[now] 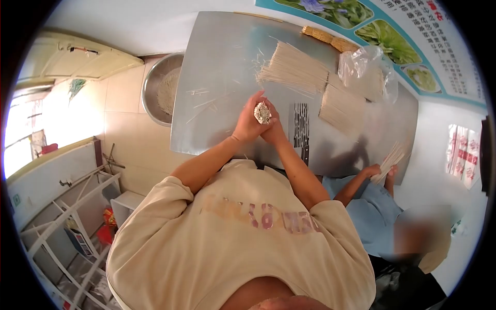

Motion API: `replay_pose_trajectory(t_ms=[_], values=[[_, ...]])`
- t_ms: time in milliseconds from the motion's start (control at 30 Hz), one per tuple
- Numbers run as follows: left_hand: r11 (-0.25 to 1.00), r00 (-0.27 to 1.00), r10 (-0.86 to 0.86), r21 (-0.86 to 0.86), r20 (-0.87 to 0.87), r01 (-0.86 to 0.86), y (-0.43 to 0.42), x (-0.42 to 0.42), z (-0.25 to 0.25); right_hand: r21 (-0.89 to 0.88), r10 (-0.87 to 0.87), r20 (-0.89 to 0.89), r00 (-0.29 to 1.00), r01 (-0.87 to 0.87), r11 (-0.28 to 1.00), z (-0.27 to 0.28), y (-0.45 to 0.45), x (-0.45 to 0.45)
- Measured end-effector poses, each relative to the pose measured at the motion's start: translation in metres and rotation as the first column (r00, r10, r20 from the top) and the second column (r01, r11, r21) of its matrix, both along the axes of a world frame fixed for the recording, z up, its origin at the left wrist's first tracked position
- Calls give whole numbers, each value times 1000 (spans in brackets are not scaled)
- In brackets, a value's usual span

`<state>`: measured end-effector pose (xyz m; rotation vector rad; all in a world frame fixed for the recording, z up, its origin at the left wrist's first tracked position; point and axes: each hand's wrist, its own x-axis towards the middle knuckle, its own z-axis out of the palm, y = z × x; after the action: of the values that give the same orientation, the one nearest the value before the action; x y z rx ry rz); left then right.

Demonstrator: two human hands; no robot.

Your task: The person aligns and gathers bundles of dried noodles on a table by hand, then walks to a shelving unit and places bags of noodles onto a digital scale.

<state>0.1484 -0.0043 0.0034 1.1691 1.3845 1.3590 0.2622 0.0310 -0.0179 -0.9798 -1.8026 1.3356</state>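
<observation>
My left hand (249,121) and my right hand (274,126) are wrapped together round an upright bundle of noodles (262,112), whose cut ends face up toward me. The bundle is over the metal table (217,67). Just to the right lies a knife (301,126) with a dark patterned blade and a black handle. Beyond it are a spread pile of pale noodle sticks (294,67) and a second neat pile (342,106). Loose broken pieces are scattered on the table to the left of and beyond my hands. The fingers are partly hidden behind the bundle.
A metal bowl (168,90) with pale bits stands at the table's left edge. A clear plastic bag (368,72) and a brown bundle (328,39) lie at the back right. A co-worker in blue (369,212) holds sticks (388,164) at the right. A rack (77,227) stands lower left.
</observation>
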Motion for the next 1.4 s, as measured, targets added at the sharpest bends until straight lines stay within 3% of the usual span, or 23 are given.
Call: replay_pose_trajectory(t_ms=[67, 200, 267, 300, 333, 433, 467, 500, 567, 667, 800, 833, 900, 933, 967, 1000, 1067, 1133, 1167, 1233, 1267, 1333, 1400], values=[[997, 997, 72, -23, -14, -73, -4, 1, 2, 331, -87, 269, 959, -7, 944, -12, -2, -1], [984, 981, 125, -112, -147, -142, 3, 8, -3, 311, -22, 488, 872, -150, 939, -29, -5, 20], [983, 911, -31, 154, -412, 103, 5, 4, 5, 117, 186, 659, 729, -344, 932, -68, 0, 65], [923, 874, -90, 290, -477, 253, 6, 2, 10, -393, 129, 277, 952, -11, 920, -41, 3, 74], [857, 812, -120, 353, -570, 375, 4, 2, 23, -853, -195, -23, 981, 82, 515, -14, 5, 81], [612, 479, -51, 351, -876, 708, 6, 7, 30, -911, 8, -122, 993, -115, 396, -4, 38, 89], [609, 477, -45, 354, -878, 709, 7, 7, 33, -908, 8, -124, 992, -117, 403, -3, 44, 84], [524, 395, -14, 330, -918, 785, 8, 7, 34, -928, 23, -298, 954, -295, 226, 4, 48, 74], [384, 184, -13, 165, -983, 909, 7, 6, 38, -864, 46, -494, 868, -497, 87, 62, 42, 39], [254, 17, -28, 10, -999, 967, 6, 3, 29, -849, 92, -502, 860, -510, 139, 28, 55, 30], [304, -182, -69, -194, -981, 933, -1, -15, 35, -846, 193, -380, 905, -424, 323, 38, 63, 5], [326, 43, 21, 47, -999, 944, -5, -26, 49, -883, 119, -325, 938, -346, 317, 48, 61, -1], [309, 259, 99, 277, -961, 910, -21, -38, 69, -852, 102, -309, 945, -323, 413, 39, 57, -5], [583, 136, -266, -47, -954, 811, -31, -41, 76, -810, 100, -285, 953, -296, 506, 40, 57, -9], [670, 113, -606, -429, -787, 606, -37, -51, 80, -773, 85, -217, 972, -225, 593, 41, 51, -10], [824, 456, -508, -258, -731, 505, -43, -81, 63, -769, 69, -231, 970, -226, 598, 42, 46, -11], [930, 732, -352, -134, -584, 341, -33, -110, 51, -577, 140, -97, 985, -170, 799, 39, 31, -10], [946, 939, -317, -106, -133, 305, -6, -115, 68, -570, 187, -86, 979, -202, 796, 44, 21, -11], [945, 937, -322, -114, -135, 308, 0, -112, 67, -557, 188, -172, 967, -253, 791, 48, 13, -13], [797, 805, -591, -196, -50, 572, 10, -104, 65, -542, 178, -262, 949, -297, 786, 45, 4, -15], [789, 798, -600, -201, -52, 580, 12, -102, 59, -519, 238, -188, 953, -302, 800, 38, 5, -14], [771, 710, -635, -201, -304, 604, 8, -95, 36, -502, 279, -107, 954, -295, 813, 17, 0, -9], [783, 718, -620, -189, -316, 593, 7, -93, 31, -300, 240, -5, 971, -230, 926, 3, 5, -10]])
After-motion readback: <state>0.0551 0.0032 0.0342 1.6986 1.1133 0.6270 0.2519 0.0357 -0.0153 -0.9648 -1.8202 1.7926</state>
